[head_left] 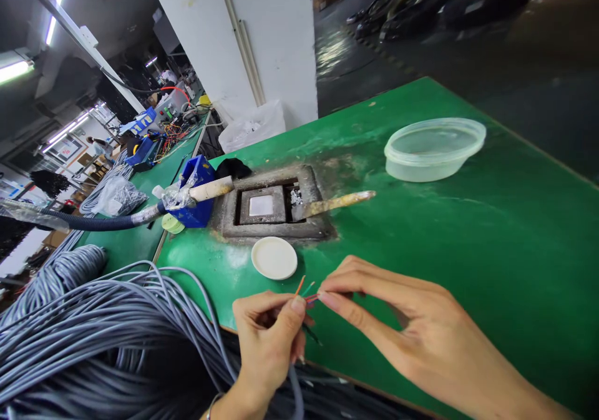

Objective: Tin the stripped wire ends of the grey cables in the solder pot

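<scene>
Green paint covers the desk [486, 264], which stands by a white pillar [281, 39] with a dark floor beyond. Set into it is a crusted grey frame [306, 180] around a block with a shiny square plate [261, 206]; a stained stick [341, 202] lies across the frame's right side. Near its left side stand a blue bin [204, 211] and a pale nozzle [210, 189] on a dark hose [103, 223]. 1 translucent tub [421, 169] sits farther right, and 1 white round dish [274, 258] lies in front of the frame.

Just nearer than that dish, thin coloured wires [312, 297] run between 2 hands. Left hand [269, 332] grips them between thumb and fingers, an orange end poking up; right hand [407, 314] pinches the red ends with its fingertips. Grey cables [116, 320] heap at left.
</scene>
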A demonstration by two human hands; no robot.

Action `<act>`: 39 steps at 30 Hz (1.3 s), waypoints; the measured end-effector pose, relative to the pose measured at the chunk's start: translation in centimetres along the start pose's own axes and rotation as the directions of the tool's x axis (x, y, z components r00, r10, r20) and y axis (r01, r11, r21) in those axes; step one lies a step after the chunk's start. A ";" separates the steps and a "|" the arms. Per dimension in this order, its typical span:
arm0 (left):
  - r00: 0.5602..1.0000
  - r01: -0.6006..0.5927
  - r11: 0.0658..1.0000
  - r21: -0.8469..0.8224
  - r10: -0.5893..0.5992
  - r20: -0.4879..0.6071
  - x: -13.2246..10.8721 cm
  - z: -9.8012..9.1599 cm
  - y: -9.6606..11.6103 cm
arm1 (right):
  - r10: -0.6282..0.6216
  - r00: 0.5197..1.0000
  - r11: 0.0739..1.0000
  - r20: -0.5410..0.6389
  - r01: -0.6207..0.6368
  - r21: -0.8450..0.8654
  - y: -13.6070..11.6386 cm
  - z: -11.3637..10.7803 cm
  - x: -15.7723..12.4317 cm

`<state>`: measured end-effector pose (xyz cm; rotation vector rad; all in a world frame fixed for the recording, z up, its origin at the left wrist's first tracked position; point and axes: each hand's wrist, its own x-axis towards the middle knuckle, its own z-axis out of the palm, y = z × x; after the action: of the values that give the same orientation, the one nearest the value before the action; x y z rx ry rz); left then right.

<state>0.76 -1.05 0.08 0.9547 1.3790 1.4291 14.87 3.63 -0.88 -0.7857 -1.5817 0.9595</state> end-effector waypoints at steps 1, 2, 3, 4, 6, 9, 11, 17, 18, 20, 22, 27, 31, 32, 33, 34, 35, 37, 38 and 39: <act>1.000 -0.011 1.000 0.005 0.012 -0.007 0.0 -0.2 0.0 | 0.014 0.999 1.000 -0.035 -0.014 0.010 0.1 -0.2 0.0; 1.000 -0.023 1.000 0.017 0.024 -0.017 0.0 -0.4 0.0 | 0.025 0.996 1.000 -0.085 -0.024 0.020 0.3 -0.3 0.0; 0.999 -0.032 0.999 0.034 0.033 -0.028 0.1 -0.6 0.0 | 0.034 0.990 0.999 -0.139 -0.031 0.026 0.5 -0.5 0.0; 0.999 -0.037 0.998 0.055 0.038 -0.031 0.2 -0.8 0.1 | 0.050 0.983 0.999 -0.176 -0.046 0.025 0.7 -0.6 0.0; 0.999 -0.040 0.994 0.106 0.041 -0.013 0.5 -1.2 0.2 | 0.102 0.979 0.995 -0.177 -0.102 0.009 0.9 -0.6 0.0; 0.998 -0.044 0.981 0.189 0.035 0.054 0.8 -1.5 0.4 | 0.195 0.978 0.980 -0.076 -0.196 -0.015 0.8 -0.3 0.1; 0.994 -0.041 0.968 0.248 0.014 0.108 0.8 -1.3 0.6 | 0.222 0.975 0.975 0.015 -0.222 0.004 0.7 0.0 0.2; 0.970 -0.015 0.922 0.386 -0.081 0.230 0.7 -0.5 1.4 | 0.198 0.963 0.978 0.184 -0.206 0.025 0.3 0.6 -0.2; 0.965 0.008 0.925 0.381 -0.107 0.239 0.7 -0.4 1.4 | 0.188 0.965 0.980 0.182 -0.196 0.024 0.3 0.6 -0.2; 0.956 0.072 0.934 0.349 -0.164 0.242 0.8 -0.2 1.4 | 0.162 0.974 0.986 0.160 -0.165 0.008 0.2 0.6 -0.4; 0.953 0.130 0.945 0.301 -0.203 0.226 0.9 -0.1 1.3 | 0.138 0.982 0.990 0.130 -0.138 -0.010 0.1 0.5 -0.4; 0.976 0.127 0.978 0.166 -0.153 0.155 0.8 0.0 0.5 | 0.152 0.979 0.988 0.134 -0.154 0.006 0.4 0.2 -0.3; 0.986 0.104 0.980 0.167 -0.123 0.109 1.3 -0.6 0.9 | 0.184 0.981 0.982 -0.056 -0.181 0.051 1.5 0.0 -0.5; 0.987 0.107 0.976 0.190 -0.128 0.101 1.7 -0.9 1.1 | 0.187 0.976 0.982 -0.112 -0.182 0.053 1.7 -0.1 -0.5; 0.986 0.115 0.969 0.218 -0.138 0.095 2.2 -1.2 1.5 | 0.191 0.971 0.981 -0.144 -0.185 0.049 1.8 -0.1 -0.6; 0.985 0.124 0.960 0.250 -0.150 0.088 2.8 -1.5 1.8 | 0.192 0.970 0.981 -0.146 -0.188 0.043 1.9 -0.1 -0.6; 0.983 0.134 0.950 0.283 -0.163 0.084 3.5 -1.8 2.2 | 0.189 0.972 0.982 -0.139 -0.186 0.037 1.9 -0.2 -0.6; 0.977 0.155 0.922 0.354 -0.197 0.085 5.1 -2.3 2.7 | 0.182 0.977 0.983 -0.113 -0.180 0.029 1.6 -0.3 -0.4; 0.973 0.161 0.906 0.392 -0.212 0.092 5.9 -2.5 2.8 | 0.185 0.977 0.983 -0.102 -0.184 0.022 1.5 -0.4 -0.3; 0.968 0.162 0.888 0.431 -0.227 0.105 6.7 -2.7 2.8 | 0.191 0.977 0.982 -0.090 -0.190 0.013 1.4 -0.4 -0.2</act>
<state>-4.02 4.62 2.29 1.1331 1.6505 0.9017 15.33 4.16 -2.15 -0.9782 -1.4436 1.0485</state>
